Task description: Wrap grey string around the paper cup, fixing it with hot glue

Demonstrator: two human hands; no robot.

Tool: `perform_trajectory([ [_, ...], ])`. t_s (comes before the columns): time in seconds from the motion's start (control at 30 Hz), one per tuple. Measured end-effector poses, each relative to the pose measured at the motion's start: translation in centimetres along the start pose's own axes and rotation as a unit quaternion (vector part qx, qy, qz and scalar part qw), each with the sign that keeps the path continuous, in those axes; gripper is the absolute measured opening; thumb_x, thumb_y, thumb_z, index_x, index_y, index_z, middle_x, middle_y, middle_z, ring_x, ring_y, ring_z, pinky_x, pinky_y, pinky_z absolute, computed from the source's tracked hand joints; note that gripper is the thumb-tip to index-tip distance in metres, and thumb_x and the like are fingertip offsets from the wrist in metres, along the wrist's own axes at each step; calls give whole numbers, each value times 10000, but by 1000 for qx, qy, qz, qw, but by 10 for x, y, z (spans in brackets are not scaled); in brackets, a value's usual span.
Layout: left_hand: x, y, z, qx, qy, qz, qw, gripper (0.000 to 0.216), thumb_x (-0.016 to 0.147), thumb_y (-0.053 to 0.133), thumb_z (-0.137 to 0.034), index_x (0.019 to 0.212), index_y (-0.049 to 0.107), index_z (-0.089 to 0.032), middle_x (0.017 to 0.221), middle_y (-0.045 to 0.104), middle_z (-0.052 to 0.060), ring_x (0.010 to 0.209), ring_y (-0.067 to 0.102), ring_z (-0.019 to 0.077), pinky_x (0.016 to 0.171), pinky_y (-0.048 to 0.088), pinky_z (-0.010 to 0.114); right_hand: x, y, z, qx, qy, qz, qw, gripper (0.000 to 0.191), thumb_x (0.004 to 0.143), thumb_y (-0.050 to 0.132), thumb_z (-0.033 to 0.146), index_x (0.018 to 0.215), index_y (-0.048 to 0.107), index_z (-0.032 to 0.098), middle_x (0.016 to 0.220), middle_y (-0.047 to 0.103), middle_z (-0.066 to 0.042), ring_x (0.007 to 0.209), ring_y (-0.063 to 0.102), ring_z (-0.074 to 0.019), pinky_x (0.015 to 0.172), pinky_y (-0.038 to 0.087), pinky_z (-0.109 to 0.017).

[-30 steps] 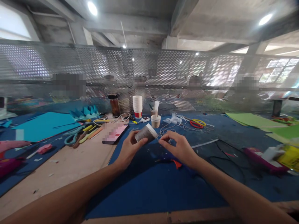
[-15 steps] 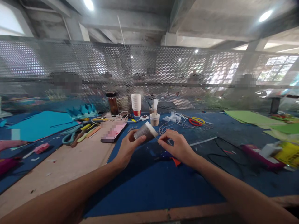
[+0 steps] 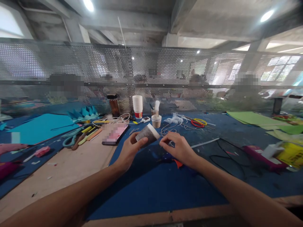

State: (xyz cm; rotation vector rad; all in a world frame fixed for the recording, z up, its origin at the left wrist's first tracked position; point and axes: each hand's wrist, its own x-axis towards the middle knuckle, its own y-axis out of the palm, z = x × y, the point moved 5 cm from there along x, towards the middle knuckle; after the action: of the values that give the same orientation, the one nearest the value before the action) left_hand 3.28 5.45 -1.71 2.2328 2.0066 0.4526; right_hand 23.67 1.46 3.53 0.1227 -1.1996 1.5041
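Tilted in my left hand (image 3: 131, 146) is a paper cup (image 3: 146, 136) with a grey textured side and a white end pointing right. The fingers and thumb wrap round its body. Close to that white end, my right hand (image 3: 174, 143) is closed in a pinch. A fine strand of string (image 3: 159, 138) seems to run from the cup to these fingertips; its end is hidden. Behind the right hand, loose white string (image 3: 169, 127) lies in loops on the blue table mat (image 3: 151, 195).
Behind the hands stand a small tub (image 3: 156, 121), stacked paper cups (image 3: 137, 107) and a dark bottle (image 3: 114, 105). A phone (image 3: 115, 134) and cutting tools (image 3: 82, 135) lie left. Scissors (image 3: 198, 123), a black cable (image 3: 227, 157) and green paper (image 3: 251, 119) are on the right.
Both hands and the cup stay almost in place. The right hand shifts very slightly left towards the cup, and the camera view moves a little.
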Motion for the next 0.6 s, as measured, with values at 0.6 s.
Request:
perform_trajectory([
  [0.6, -10, 13, -7, -61, -34, 21, 997, 551, 683, 917, -340, 1144, 681, -155, 1070, 755, 93, 921, 734, 242, 859, 591, 376, 1, 1, -3, -16, 9, 2, 1000, 145, 908, 716, 116, 798, 690, 209, 796, 728, 17, 788, 669, -163, 901, 478, -350],
])
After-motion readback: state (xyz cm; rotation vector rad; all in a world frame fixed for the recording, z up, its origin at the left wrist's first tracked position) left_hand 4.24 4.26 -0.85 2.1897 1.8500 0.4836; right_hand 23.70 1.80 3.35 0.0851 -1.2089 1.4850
